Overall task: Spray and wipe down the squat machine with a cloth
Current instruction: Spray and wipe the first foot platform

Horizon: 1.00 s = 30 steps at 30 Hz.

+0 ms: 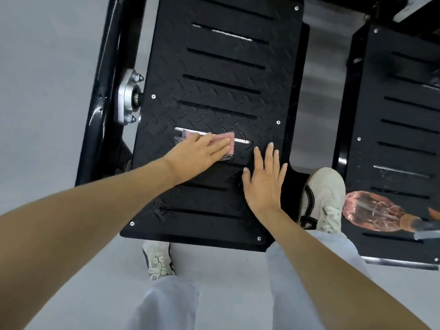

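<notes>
Grey flooring (47,67) frames the black tread-pattern foot plate (214,91) of a squat machine as a person bends over it to wipe. The left hand (200,153) presses a pink cloth (230,137) flat to the plate's near half, with fingers straight and laid over the cloth, not curled round it. The cloth sits under those fingertips on a bright slot that runs crosswise to the plate's length, and the fingers point along the slot toward the plate's inner edge. The right hand (264,179) rests just beside it on the same plate, closer to that inner edge, palm down and fingers spread, holding nothing. With the cloth under it, the left hand looks set to carry the stroke, probably along the slot. Off the plate's inner side, beyond a pale shoe (326,194), a pink spray bottle (371,210) lies on its side on the second plate (400,129), well apart from both hands.
</notes>
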Tool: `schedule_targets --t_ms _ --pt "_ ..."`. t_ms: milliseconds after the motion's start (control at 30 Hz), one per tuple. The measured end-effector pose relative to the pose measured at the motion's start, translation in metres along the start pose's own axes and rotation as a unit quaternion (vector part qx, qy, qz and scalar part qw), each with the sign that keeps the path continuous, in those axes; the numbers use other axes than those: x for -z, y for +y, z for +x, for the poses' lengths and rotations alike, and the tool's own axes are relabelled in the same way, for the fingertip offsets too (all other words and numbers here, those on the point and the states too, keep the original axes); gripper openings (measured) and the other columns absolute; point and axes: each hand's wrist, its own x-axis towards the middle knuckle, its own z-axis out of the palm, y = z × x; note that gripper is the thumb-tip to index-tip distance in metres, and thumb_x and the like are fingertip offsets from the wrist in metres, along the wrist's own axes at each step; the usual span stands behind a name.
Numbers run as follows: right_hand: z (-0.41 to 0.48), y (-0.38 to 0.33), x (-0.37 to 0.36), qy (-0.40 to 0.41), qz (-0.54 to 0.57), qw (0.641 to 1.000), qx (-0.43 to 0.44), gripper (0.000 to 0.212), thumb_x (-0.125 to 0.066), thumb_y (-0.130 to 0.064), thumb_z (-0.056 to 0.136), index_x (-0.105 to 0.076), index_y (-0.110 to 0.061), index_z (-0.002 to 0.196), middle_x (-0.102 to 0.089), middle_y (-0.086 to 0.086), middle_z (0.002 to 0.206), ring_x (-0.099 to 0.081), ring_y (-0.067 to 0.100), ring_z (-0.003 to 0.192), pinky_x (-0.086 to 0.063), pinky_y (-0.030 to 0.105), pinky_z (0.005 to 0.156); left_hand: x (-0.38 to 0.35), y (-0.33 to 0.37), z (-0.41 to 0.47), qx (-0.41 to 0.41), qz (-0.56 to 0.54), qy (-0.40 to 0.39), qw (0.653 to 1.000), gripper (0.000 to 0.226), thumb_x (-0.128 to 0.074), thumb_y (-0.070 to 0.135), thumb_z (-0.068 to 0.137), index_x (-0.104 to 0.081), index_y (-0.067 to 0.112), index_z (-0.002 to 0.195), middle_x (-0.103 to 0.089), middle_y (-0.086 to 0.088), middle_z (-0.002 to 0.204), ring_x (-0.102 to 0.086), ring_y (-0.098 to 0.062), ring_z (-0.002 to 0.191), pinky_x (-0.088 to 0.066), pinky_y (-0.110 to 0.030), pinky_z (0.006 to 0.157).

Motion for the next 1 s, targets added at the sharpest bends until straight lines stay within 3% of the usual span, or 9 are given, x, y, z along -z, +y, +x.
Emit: schedule_targets --t_ms 100,167,233,300,433,567,733,900,1000 --pt "0.006 -0.012 0.0 -0.012 0.011 1.0 0.002 0.059 -0.034 -0.033 0.101 -0.01 -0.018 0.153 0.008 0.008 0.16 0.007 0.025 0.148 0.005 0.047 0.119 -0.013 -0.031 -0.015 0.156 -0.065 -0.002 0.986 0.087 -0.056 0.003 0.087 0.0 0.013 0.152 -0.001 -0.006 0.159 -0.035 -0.031 0.121 -0.04 -0.04 0.095" --pt "0.009 -0.018 -0.002 -0.017 0.023 1.0 -0.004 0.059 -0.033 -0.034 0.101 -0.009 -0.018 0.153 0.007 0.008 0.16 0.007 0.025 0.148 0.004 0.046 0.119 -0.022 -0.038 -0.025 0.307 -0.162 0.005 0.938 0.089 -0.058 -0.003 0.082 -0.007 0.015 0.152 -0.007 -0.003 0.159 -0.036 -0.032 0.116 -0.04 -0.041 0.092" --pt "0.011 -0.022 -0.004 -0.016 0.025 0.999 -0.012 0.059 -0.033 -0.034 0.101 -0.01 -0.017 0.153 0.006 0.008 0.16 0.006 0.026 0.148 0.003 0.047 0.12 -0.027 -0.032 -0.027 0.357 -0.192 -0.005 0.914 0.088 -0.058 -0.003 0.082 -0.008 0.014 0.152 -0.01 -0.003 0.159 -0.036 -0.031 0.112 -0.041 -0.037 0.091" --pt "0.011 -0.024 -0.006 -0.013 0.016 1.0 -0.018 0.059 -0.032 -0.034 0.102 -0.009 -0.016 0.153 0.005 0.009 0.16 0.006 0.027 0.147 0.002 0.048 0.12 -0.029 -0.023 -0.028 0.316 -0.183 0.011 0.931 0.086 -0.057 0.001 0.084 -0.005 0.012 0.152 -0.009 -0.005 0.159 -0.037 -0.028 0.11 -0.042 -0.036 0.09" --pt "0.012 -0.027 -0.003 -0.016 0.013 1.0 -0.02 0.058 -0.032 -0.033 0.102 -0.011 -0.014 0.152 0.003 0.01 0.16 0.004 0.027 0.148 0.003 0.047 0.119 -0.04 -0.036 -0.049 0.118 -0.138 0.045 0.982 0.083 -0.051 -0.003 0.086 -0.006 0.016 0.153 -0.006 0.0 0.161 -0.039 -0.026 0.112 -0.042 -0.037 0.092" --pt "0.011 -0.023 -0.003 -0.015 0.004 1.0 -0.017 0.059 -0.032 -0.033 0.101 -0.011 -0.013 0.152 0.002 0.008 0.16 0.003 0.026 0.148 0.003 0.047 0.119 -0.063 -0.06 -0.068 0.261 -0.25 0.126 0.924 0.091 -0.063 -0.02 0.06 -0.041 0.01 0.143 -0.038 -0.004 0.151 -0.046 -0.036 0.096 -0.048 -0.043 0.081" --pt "0.01 -0.023 -0.003 -0.013 0.013 1.0 -0.01 0.059 -0.033 -0.032 0.101 -0.011 -0.011 0.152 0.003 0.009 0.16 0.004 0.025 0.148 0.003 0.047 0.119 -0.037 -0.027 -0.049 0.409 -0.344 0.094 0.84 0.085 -0.058 -0.011 0.073 -0.029 0.015 0.149 -0.022 0.004 0.156 -0.036 -0.027 0.108 -0.041 -0.034 0.09" --pt "0.003 -0.021 0.0 0.019 0.021 0.999 -0.031 0.059 -0.038 -0.03 0.1 -0.017 -0.008 0.151 0.008 0.014 0.159 0.006 0.028 0.147 -0.001 0.046 0.12 -0.036 0.004 -0.057 0.193 -0.261 0.036 0.945 0.086 -0.054 0.0 0.083 -0.01 0.021 0.153 -0.007 0.006 0.16 -0.033 -0.022 0.118 -0.04 -0.035 0.092" --pt "-0.001 -0.016 0.002 0.009 0.031 0.998 -0.055 0.059 -0.037 -0.031 0.101 -0.017 -0.007 0.151 0.007 0.015 0.159 0.004 0.028 0.147 -0.003 0.047 0.12 -0.053 -0.018 -0.076 0.185 -0.251 0.09 0.946 0.091 -0.063 -0.013 0.066 -0.034 0.019 0.146 -0.03 0.002 0.154 -0.046 -0.026 0.102 -0.039 -0.034 0.074"
